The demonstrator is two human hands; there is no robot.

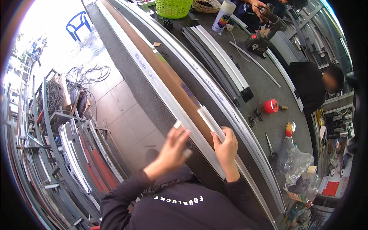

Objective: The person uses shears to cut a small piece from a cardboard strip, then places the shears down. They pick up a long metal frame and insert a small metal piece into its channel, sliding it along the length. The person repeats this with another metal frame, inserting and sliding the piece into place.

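My right hand (227, 147) is closed around a narrow white profile strip (209, 119), thumb on its near side and fingers over the top. That strip lies along a long brown-faced bar (165, 73). Beside the bar, on its left, runs a long white metal profile (157, 86) with blue handwriting. My left hand (168, 151) is raised just left of this profile, its fingers curled. A small white piece (177, 124) shows at its fingertips, and another pale bit shows by the lower fingers; their kind I cannot make out.
More long white profiles (214, 90) curve along the dark bench at right. Short black and white profiles (218, 57), a spray can (224, 16), a red roll (270, 106) and scissors (271, 151) lie beyond. A co-worker's hands hold a drill (274, 19). Racked metal lengths (76, 153) stand left.
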